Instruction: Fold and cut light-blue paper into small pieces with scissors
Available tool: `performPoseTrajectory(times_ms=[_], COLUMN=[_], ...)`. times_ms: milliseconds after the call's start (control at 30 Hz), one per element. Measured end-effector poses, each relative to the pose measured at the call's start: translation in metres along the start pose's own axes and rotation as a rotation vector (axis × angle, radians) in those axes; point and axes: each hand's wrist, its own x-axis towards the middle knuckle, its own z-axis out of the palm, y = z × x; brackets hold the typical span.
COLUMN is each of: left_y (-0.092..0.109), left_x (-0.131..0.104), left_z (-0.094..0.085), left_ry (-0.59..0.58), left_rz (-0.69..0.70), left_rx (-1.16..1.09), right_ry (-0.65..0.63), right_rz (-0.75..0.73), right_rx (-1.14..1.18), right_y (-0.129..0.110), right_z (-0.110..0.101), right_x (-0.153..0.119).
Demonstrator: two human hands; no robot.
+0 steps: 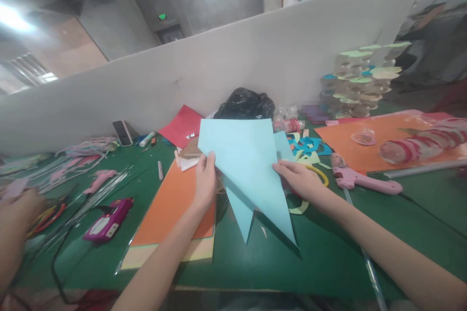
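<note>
A light blue sheet of paper (242,150), folded over so that two pointed corners hang down, is held up above the green table. My left hand (206,177) pinches its left edge, thumb on the front. On the opposite edge, my right hand (292,175) grips the paper between thumb and fingers. Behind the right hand, partly covered, lies a pair of yellow-handled scissors (319,173). A stack of orange paper (171,204) in a clear sleeve rests beneath my left forearm.
To the right are a pink glue gun (368,183), an orange sheet (335,136) and a red-and-white wrapped bottle (419,148). A black plastic bag (245,103) sits by the partition. At left are a purple device (108,221), a phone (122,133) and another person's hand (22,209).
</note>
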Motion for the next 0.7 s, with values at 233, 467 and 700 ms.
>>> performPoseTrajectory(times_ms=[233,467,700], left_y=[-0.0006,-0.0042,-0.0047], left_x=[-0.0008,-0.0025,-0.0007], left_z=[0.0015,0.0002,-0.0001], left_ry=[-0.025,-0.087,-0.084], left_rz=[-0.027,-0.07,-0.102], left_rx=[-0.015,0.019,0.04], right_ry=[0.022,0.038,-0.01], right_rz=[0.046,0.07,0.077], right_rx=[-0.037,-0.013,-0.002], right_y=[0.0014,-0.0024,0.0031], right_z=[0.0009,0.0016,0.0016], right_x=[0.0005,-0.0012,0.002])
